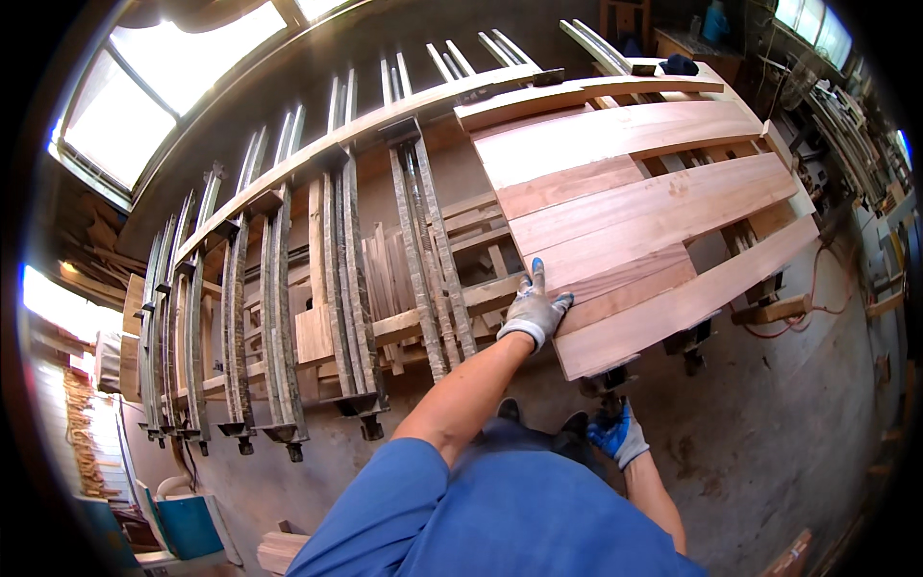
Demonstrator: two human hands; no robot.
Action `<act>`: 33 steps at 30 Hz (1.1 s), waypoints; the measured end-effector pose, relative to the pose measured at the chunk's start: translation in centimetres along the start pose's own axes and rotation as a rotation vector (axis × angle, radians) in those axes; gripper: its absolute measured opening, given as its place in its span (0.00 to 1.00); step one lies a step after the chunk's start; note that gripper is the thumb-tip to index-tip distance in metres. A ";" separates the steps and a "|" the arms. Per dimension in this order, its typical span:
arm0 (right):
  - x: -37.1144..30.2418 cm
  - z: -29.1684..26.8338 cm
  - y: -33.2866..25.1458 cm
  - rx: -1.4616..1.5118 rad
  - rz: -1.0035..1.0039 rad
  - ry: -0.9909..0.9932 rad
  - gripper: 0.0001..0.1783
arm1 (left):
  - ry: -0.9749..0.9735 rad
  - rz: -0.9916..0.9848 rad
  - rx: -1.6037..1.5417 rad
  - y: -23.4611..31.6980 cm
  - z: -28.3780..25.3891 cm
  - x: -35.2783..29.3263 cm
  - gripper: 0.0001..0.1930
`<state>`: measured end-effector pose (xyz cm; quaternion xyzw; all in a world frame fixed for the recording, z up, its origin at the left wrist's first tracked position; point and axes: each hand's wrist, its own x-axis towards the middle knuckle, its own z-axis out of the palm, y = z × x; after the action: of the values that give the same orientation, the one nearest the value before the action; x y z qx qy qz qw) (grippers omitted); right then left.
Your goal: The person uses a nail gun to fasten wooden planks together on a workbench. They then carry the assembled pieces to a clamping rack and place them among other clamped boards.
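Observation:
Several pale planks (625, 216) lie edge to edge on a slanted rack of bar clamps, some shorter than others. My left hand (538, 310), in a grey-white glove with blue fingertips, rests with spread fingers at the near left ends of the planks. Below the front plank (683, 303), my right hand (620, 435), in a blue and white glove, is closed at the dark screw end of a clamp (606, 383). Its fingers are partly hidden, and the grip is seen only from behind.
A row of bare metal bar clamps (274, 317) stretches to the left, crossed by a long wooden rail (317, 144). Behind them is slatted timber. A red cord (812, 313) lies on the concrete floor at right. A dark cloth item (679, 65) sits at the rack's far end.

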<state>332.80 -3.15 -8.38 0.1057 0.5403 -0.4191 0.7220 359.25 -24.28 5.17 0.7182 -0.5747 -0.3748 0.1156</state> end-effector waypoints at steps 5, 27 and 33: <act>-3.7 3.7 0.7 -1.417 -1.045 0.387 0.24 | 0.026 0.010 0.032 -1.3 0.2 0.1 0.52; -0.5 1.2 -0.7 -0.333 0.018 -0.004 0.29 | -0.046 0.073 0.024 -2.0 -1.4 -1.1 0.53; -4.5 5.3 0.1 -1.170 -0.848 0.290 0.21 | -0.170 0.446 0.620 -10.1 -3.0 -13.8 0.29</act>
<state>336.23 -4.14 -2.41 -0.4604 0.7602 -0.2871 0.3575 367.89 -9.28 6.79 0.5430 -0.8102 -0.2071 -0.0764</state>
